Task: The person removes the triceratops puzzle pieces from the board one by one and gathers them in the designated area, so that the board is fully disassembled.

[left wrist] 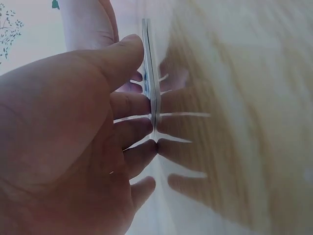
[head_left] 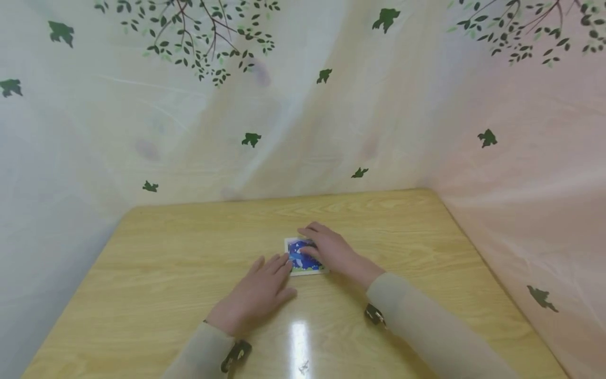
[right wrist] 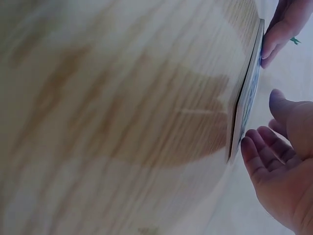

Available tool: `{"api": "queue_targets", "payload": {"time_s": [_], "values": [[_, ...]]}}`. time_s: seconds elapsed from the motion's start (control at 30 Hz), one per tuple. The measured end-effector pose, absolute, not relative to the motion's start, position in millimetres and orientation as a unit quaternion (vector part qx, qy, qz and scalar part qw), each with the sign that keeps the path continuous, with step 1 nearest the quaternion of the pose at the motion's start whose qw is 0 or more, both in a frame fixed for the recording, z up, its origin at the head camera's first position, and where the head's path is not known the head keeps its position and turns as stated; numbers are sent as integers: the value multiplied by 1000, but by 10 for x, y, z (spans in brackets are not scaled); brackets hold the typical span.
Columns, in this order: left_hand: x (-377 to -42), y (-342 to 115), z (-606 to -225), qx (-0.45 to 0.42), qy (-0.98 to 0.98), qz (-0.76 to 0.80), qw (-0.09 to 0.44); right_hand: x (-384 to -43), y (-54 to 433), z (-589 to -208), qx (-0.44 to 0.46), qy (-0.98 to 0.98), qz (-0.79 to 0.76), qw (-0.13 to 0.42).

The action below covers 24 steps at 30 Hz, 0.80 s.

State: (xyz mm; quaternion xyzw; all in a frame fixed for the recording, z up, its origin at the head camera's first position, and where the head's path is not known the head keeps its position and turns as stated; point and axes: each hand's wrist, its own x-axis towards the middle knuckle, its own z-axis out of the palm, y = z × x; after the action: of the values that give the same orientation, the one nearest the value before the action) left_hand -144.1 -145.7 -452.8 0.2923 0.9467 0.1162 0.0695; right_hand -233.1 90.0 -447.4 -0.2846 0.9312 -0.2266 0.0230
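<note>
A small flat picture board with a white border and a blue picture lies on the wooden table. Seen edge-on in the left wrist view, the board is thin, with a dark line along its side. My left hand lies at its left edge, fingers nearly straight and tips touching the edge. Above its right part is my right hand, covering some of the picture. In the right wrist view my right hand has its thumb apart from loosely bent fingers, with fingertips by the board's edge.
The wooden table runs back to a pale curtain printed with leaves and branches. The curtain also hangs along both sides. Dark wrist devices sit on both sleeves. A bright reflection lies on the table's near part.
</note>
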Motion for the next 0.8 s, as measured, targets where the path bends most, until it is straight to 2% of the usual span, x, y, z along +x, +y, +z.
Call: {"api": "queue_targets", "payload": {"time_s": [0.4, 0.8], "values": [[-1452, -1458, -4513, 298, 939, 147, 85, -2356, 816, -4521, -276, 938, -202, 57], [-1468, -1449, -4537, 294, 941, 141, 91, -2391, 813, -4582, -276, 941, -186, 58]]}}
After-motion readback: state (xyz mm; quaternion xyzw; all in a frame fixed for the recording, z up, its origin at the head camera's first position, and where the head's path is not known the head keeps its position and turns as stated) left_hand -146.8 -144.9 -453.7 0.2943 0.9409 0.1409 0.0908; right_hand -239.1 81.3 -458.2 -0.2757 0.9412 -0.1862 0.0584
